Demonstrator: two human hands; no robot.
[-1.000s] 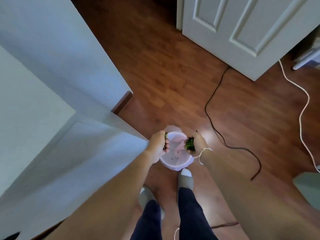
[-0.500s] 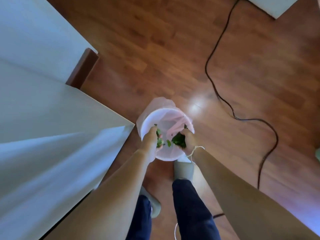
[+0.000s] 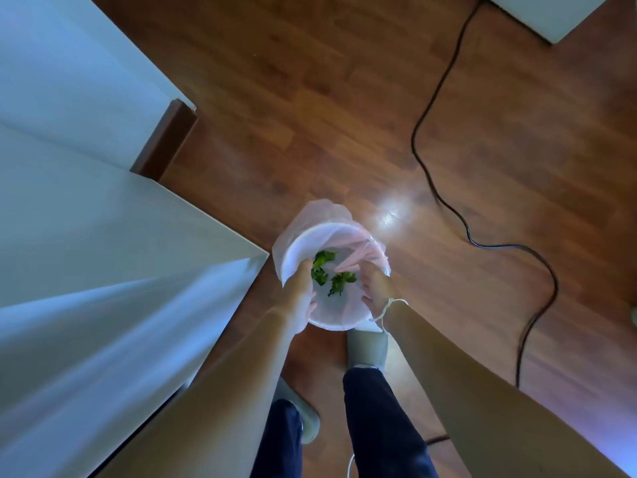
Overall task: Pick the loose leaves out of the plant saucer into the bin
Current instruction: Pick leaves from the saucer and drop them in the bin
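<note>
A small white bin (image 3: 303, 241) lined with a pale pink bag stands on the wooden floor just in front of my feet. Green leaves (image 3: 329, 272) lie loose inside it, clear of both hands. My left hand (image 3: 301, 288) hangs over the bin's left rim with its fingers spread downward. My right hand (image 3: 377, 288) is over the right rim, fingers also apart and empty. The plant saucer is out of view.
A white table edge (image 3: 220, 243) juts in from the left, its corner close to the bin. A black cable (image 3: 444, 201) snakes across the floor on the right. A white door corner (image 3: 558, 15) shows at the top right. My slippered feet (image 3: 367, 350) stand right behind the bin.
Both hands held clumps of leaves over the bin a second ago; they have opened and the leaves have dropped into the bag. The view has tilted further down onto the bin.
</note>
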